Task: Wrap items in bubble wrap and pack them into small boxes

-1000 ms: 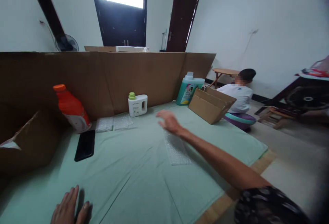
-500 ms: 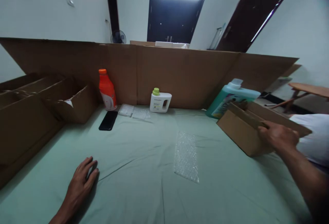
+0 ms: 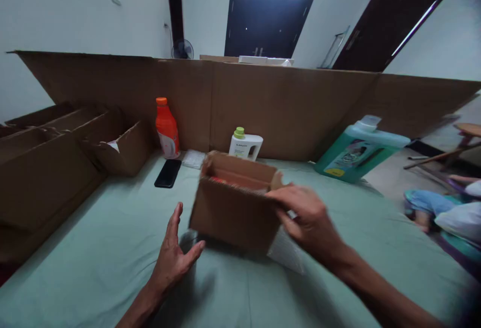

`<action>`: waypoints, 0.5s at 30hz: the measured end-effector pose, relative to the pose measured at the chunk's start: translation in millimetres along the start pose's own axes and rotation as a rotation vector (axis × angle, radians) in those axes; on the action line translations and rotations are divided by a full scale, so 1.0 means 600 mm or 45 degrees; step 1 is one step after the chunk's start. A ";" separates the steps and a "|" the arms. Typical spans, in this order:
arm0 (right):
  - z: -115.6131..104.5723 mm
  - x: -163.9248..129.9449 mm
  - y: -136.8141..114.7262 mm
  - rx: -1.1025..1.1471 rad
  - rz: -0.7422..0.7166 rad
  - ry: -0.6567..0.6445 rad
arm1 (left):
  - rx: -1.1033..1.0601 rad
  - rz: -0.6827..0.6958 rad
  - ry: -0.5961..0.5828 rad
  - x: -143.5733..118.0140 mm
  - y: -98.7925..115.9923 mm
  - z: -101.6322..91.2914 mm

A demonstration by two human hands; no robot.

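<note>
Bottles: three are standing along the cardboard wall (image 3: 263,102) — an orange bottle (image 3: 167,128), a small white jug (image 3: 246,144) with a green cap, and a large teal jug (image 3: 358,148) leaning off to the right.
Boxes: one small open cardboard box (image 3: 235,202) is sitting in the middle of the green sheet (image 3: 93,248); more open cartons (image 3: 60,142) are lying at the left (too overlapped for me to count them).
Phone: one black phone (image 3: 168,173) is lying flat just in front of the orange bottle.
Bubble wrap: one sheet (image 3: 287,254) is peeking out from under the box's right side; another clear piece (image 3: 193,158) is lying by the white jug.
Right hand (image 3: 310,222): it is gripping the box's right upper edge, fingers curled over the rim.
Left hand (image 3: 173,255): it is spread open, fingers apart, just beside the box's lower left corner; I cannot tell whether it is touching.
Box and hands: the box is sitting between the two hands, tilted slightly with its opening facing up.
Another person: a part of one is showing at the far right edge.
</note>
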State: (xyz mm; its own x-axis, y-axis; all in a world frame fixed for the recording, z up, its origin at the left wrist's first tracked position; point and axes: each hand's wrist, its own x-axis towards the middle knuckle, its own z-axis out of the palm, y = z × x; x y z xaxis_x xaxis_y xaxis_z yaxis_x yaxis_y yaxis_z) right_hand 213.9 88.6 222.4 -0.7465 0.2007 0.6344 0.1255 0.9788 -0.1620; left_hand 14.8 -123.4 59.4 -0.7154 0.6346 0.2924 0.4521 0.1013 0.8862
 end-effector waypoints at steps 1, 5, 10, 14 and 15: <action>0.018 -0.001 -0.026 0.104 -0.077 -0.083 | -0.033 -0.079 0.026 0.000 -0.006 -0.003; 0.031 -0.014 -0.047 0.590 -0.149 -0.315 | -0.049 -0.221 0.074 -0.011 -0.053 -0.035; 0.069 0.035 0.100 0.379 0.523 0.075 | 0.089 -0.148 0.093 -0.045 -0.122 -0.037; 0.227 0.112 0.199 0.197 0.472 -0.292 | 0.210 -0.091 0.158 -0.072 -0.185 -0.010; 0.274 0.129 0.209 0.179 0.439 -0.342 | 0.231 -0.076 0.161 -0.077 -0.198 -0.005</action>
State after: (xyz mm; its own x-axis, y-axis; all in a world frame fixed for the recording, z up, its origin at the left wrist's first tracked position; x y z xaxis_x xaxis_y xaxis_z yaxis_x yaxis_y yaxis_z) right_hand 64.4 219.9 127.1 -0.8219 0.4780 0.3098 0.3207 0.8378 -0.4419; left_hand -7.6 -167.0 -58.2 -0.7996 0.5234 0.2945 0.4873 0.2788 0.8275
